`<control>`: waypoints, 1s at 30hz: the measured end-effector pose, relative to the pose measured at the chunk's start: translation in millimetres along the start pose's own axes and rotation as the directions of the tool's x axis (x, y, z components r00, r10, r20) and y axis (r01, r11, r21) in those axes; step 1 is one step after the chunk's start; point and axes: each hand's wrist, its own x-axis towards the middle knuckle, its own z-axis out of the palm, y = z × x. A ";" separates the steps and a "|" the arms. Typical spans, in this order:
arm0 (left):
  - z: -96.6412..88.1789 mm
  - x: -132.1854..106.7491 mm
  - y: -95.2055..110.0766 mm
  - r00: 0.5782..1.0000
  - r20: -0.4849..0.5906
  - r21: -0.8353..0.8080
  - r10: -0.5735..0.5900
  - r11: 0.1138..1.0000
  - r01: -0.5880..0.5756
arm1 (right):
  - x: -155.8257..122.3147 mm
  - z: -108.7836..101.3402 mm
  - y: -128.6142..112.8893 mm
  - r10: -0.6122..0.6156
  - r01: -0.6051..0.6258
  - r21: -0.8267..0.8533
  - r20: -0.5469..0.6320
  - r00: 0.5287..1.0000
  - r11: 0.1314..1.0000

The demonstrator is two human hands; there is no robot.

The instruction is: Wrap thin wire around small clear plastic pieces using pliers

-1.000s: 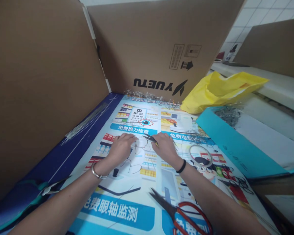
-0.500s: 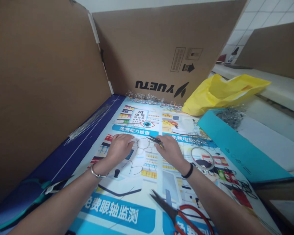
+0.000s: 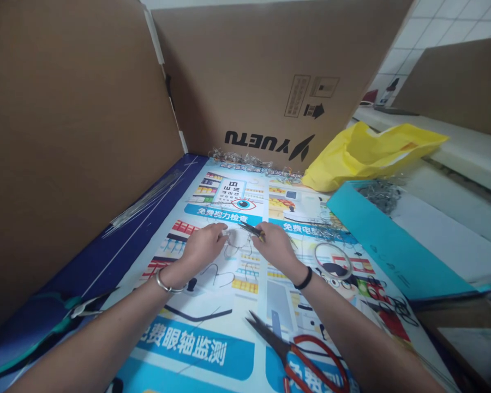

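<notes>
My left hand (image 3: 204,244) is closed, thumb and fingers pinching a thin wire piece bent into loops (image 3: 231,250). Wrapped in my right hand (image 3: 275,246) is a pair of small pliers (image 3: 251,229) with dark narrow jaws and a bit of yellow on the grip. The jaws point left, close above the bent wire; whether they touch it cannot be made out. Below the hands lie some loose curved wires (image 3: 219,275). Nearer to me rest scissors with red handles (image 3: 288,349), their blades apart.
A printed sheet (image 3: 180,360) covers the table. Cardboard panels (image 3: 237,71) stand left and behind. At right are a wire coil (image 3: 349,267), a turquoise box (image 3: 387,251) with wire pieces, and a yellow bag (image 3: 352,158). Straight wires (image 3: 141,204) and green-handled cutters (image 3: 61,327) lie left.
The pliers in my right hand have shifted left, nearer to my left hand. My left hand stays pinched on the wire. The whole view has moved slightly.
</notes>
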 end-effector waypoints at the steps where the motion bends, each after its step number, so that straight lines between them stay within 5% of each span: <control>1: -0.4 0.3 0.1 1.000 -0.001 -0.047 -0.008 0.999 0.008 | 0.1 0.9 -0.9 -0.004 0.004 0.002 0.007 1.000 1.000; 6: -0.7 1.2 1.0 0.988 0.035 -0.378 -0.151 0.913 0.153 | -3.9 2.3 -2.2 -0.003 0.001 0.060 0.030 1.000 0.998; 12: -1.2 -1.9 8.0 0.914 0.329 -0.810 -0.240 0.426 0.403 | -6.6 -1.4 1.8 0.034 -0.039 0.209 0.029 0.999 0.977; 17: -7.7 -7.7 17.4 0.888 0.410 -0.867 -0.209 0.213 0.450 | -7.7 -1.9 3.4 0.009 -0.024 0.472 0.034 0.999 0.881; 24: -3.9 -14.5 16.7 0.893 0.444 -0.894 -0.071 0.035 0.447 | -9.6 -1.9 -2.3 -0.001 0.008 0.529 -0.013 1.000 0.849; 30: -4.2 -17.8 15.6 0.866 0.500 -0.862 -0.027 0.079 0.501 | -13.2 -3.3 -5.4 -0.009 0.019 0.547 -0.020 1.000 0.837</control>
